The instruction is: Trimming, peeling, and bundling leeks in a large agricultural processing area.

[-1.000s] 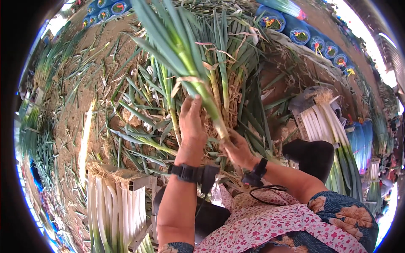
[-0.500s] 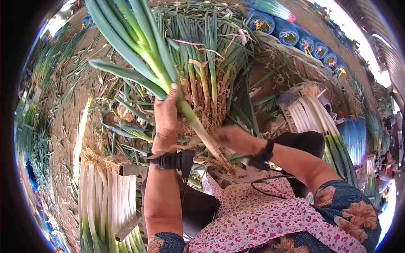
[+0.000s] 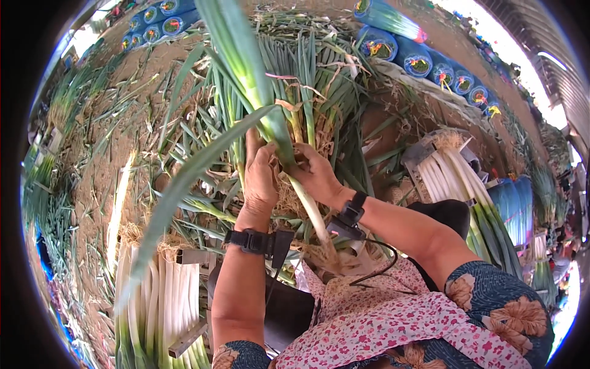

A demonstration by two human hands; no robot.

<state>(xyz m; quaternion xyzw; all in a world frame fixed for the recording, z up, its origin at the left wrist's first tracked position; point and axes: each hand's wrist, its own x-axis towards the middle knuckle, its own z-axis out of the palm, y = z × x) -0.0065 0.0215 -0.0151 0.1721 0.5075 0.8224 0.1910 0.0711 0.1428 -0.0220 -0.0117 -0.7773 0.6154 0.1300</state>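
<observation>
A long leek (image 3: 311, 206) slants in front of me, its green leaves pointing up and away and its pale, rooted end near my lap. My left hand (image 3: 262, 179) is closed at the left side of its neck, where the leaves begin. Fingers of my right hand (image 3: 316, 175) are closed on the same neck from the right, just across from the left. One long leaf (image 3: 184, 184) bends away from the stalk and droops down to the left, blurred near its tip. Beyond my hands stands a dense bunch of untrimmed leeks (image 3: 307, 92) with brownish outer layers.
White-stemmed leeks lie in a metal-framed rack (image 3: 187, 255) at my left; another rack (image 3: 421, 157) holds more at my right. Blue-wrapped bundles (image 3: 418, 61) are lined up at the far right, with others (image 3: 153, 31) far left. Loose leaf scraps (image 3: 141, 92) litter the ground.
My right hand has moved up from the lower stalk to the neck. The leek stands steeper, its top shifted right, and one leaf now droops to the left.
</observation>
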